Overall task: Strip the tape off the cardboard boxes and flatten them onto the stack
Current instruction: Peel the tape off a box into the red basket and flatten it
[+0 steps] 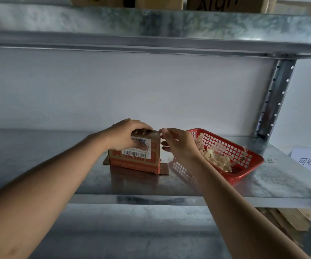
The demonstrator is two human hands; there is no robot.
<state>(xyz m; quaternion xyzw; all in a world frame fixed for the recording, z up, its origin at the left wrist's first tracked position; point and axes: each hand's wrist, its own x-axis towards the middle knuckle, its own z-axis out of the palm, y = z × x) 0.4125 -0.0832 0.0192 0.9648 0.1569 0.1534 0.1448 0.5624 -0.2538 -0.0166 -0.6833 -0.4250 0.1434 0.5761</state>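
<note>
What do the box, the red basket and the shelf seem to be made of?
Box: cardboard, matt brown with orange print and a barcode label; raw brown flaps show at its base.
Basket: likely plastic, glossy red, with a moulded grid of holes.
Shelf: metal, probably galvanised steel; grey, mottled sheen that faintly reflects the box.

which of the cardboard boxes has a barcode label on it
The orange-printed box on the middle shelf, gripped by the left hand. The brown boxes on the top shelf show no barcode.
</note>
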